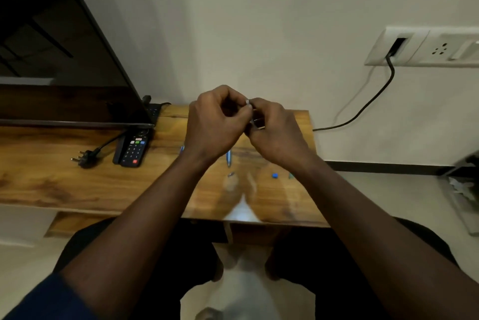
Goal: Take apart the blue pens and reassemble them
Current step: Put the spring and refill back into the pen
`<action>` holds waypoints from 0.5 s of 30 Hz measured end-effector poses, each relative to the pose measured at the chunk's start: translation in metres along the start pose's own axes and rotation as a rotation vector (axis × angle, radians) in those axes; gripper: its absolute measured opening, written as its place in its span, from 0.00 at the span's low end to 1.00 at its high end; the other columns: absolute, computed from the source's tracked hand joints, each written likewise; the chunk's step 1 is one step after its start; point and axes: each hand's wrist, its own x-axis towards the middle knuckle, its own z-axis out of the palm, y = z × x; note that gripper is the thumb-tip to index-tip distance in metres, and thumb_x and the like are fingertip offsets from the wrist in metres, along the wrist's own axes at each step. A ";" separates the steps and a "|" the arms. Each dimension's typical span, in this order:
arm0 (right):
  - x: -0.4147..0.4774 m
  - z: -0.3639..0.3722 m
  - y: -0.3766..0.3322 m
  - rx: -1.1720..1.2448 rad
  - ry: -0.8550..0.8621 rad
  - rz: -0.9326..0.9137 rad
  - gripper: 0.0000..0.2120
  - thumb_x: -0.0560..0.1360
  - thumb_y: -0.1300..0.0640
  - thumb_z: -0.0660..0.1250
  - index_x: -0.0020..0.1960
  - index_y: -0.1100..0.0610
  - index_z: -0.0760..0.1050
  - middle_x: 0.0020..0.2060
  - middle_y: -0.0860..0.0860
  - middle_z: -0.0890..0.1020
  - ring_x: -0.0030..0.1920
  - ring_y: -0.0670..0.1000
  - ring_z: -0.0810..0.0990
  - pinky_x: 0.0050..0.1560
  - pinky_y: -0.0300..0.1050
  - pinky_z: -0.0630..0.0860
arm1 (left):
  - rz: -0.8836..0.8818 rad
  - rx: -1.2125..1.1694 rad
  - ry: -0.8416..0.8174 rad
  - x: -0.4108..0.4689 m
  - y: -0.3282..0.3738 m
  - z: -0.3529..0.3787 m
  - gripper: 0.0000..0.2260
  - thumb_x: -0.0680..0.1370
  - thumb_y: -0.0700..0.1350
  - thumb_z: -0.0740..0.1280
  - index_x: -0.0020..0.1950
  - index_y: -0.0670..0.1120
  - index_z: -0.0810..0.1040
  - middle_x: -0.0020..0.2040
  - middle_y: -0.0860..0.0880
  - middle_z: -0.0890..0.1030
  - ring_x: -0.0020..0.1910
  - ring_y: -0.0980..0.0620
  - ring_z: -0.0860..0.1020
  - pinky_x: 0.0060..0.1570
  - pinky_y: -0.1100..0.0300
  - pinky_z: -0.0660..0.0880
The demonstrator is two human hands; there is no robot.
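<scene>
My left hand (216, 123) and my right hand (274, 133) meet above the wooden table (103, 180), fingertips pinched together on a small pen part (249, 106), most of it hidden by the fingers. Below them on the table lie a blue pen (228, 157), a small metal tip (230, 174), a clear pen barrel (251, 182), a blue cap piece (274, 176) and a greenish piece (291, 176) beside my right wrist. Another blue pen (182, 149) shows just left of my left wrist.
A TV screen (51, 47) stands at the back left. A black remote (132, 150) and a loose plug (84, 160) lie in front of it. A wall socket (425, 46) with a black cable (363, 110) is on the right wall.
</scene>
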 end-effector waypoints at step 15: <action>0.010 -0.006 0.050 -0.190 -0.128 0.075 0.14 0.79 0.59 0.70 0.64 0.52 0.81 0.46 0.47 0.84 0.47 0.47 0.82 0.52 0.49 0.82 | -0.069 0.386 -0.435 -0.015 -0.027 0.005 0.05 0.78 0.51 0.76 0.51 0.53 0.84 0.43 0.58 0.84 0.40 0.62 0.82 0.42 0.58 0.79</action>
